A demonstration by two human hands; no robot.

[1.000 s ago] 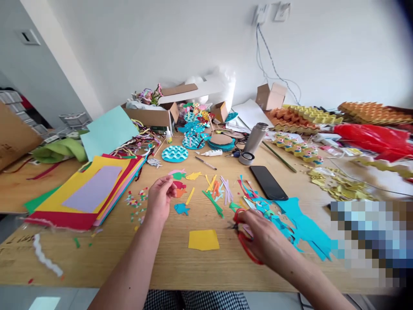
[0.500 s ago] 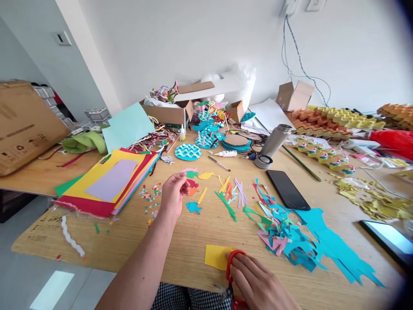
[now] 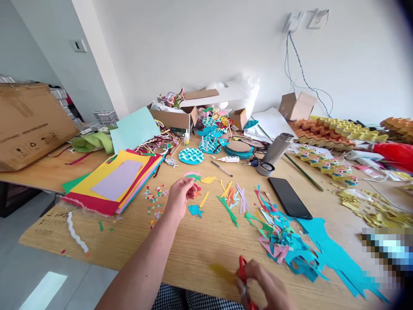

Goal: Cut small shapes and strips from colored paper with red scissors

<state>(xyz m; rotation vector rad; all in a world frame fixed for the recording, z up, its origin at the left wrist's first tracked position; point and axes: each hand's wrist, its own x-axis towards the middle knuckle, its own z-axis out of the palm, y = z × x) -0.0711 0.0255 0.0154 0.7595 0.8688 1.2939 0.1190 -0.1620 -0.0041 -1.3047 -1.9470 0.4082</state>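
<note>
**Yellow paper (image 3: 222, 273) shifted twd desk's (image 3: 190, 254) near edge, now blurred**

It's just left of your R hand (image 3: 266, 282), the nearer one, long axis angled twd those fingers; can't tell if they pinch it. That hand grips the red scissors (image 3: 242, 263). Your L hand (image 3: 179, 196), farther fwd, has fingertips together by the blue fish (image 3: 195, 210); can't tell if anything's in them.

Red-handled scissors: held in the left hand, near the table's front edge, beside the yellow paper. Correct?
Wrong hand. The head view shows the red-handled scissors in the right hand, not the left hand. The rest holds: near the front edge of the table, beside the yellow paper, which is blurred.
</note>
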